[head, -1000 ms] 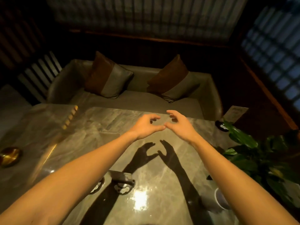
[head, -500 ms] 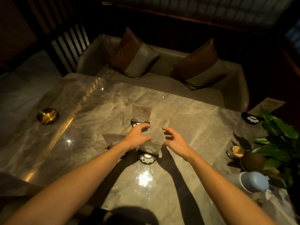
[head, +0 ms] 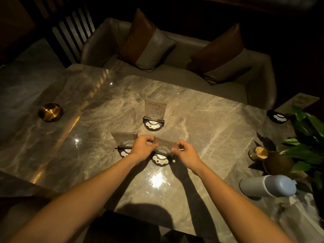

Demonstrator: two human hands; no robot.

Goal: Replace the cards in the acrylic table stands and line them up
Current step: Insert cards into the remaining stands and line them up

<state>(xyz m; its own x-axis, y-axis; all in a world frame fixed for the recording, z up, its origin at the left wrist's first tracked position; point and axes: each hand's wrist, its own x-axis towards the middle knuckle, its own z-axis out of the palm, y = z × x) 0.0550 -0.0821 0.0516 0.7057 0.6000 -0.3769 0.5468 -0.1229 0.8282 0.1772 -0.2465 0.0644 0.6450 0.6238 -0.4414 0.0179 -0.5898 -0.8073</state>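
Note:
Three acrylic stands on round black bases sit mid-table on the marble table. The far stand holds a printed card and stands alone. The near left stand is partly behind my left hand. The near middle stand is gripped at both top corners: my left hand pinches its left edge, my right hand pinches its right edge. Its black base rests on the table below. A fourth stand with a card sits at the far right edge.
A brass ashtray lies at the left. At the right stand a toothpick jar, a potted plant and a pale blue bottle lying over. A sofa with two cushions runs behind the table.
The view has tilted down onto the table. Both hands dropped from mid-air and closed on the near middle stand's upper corners.

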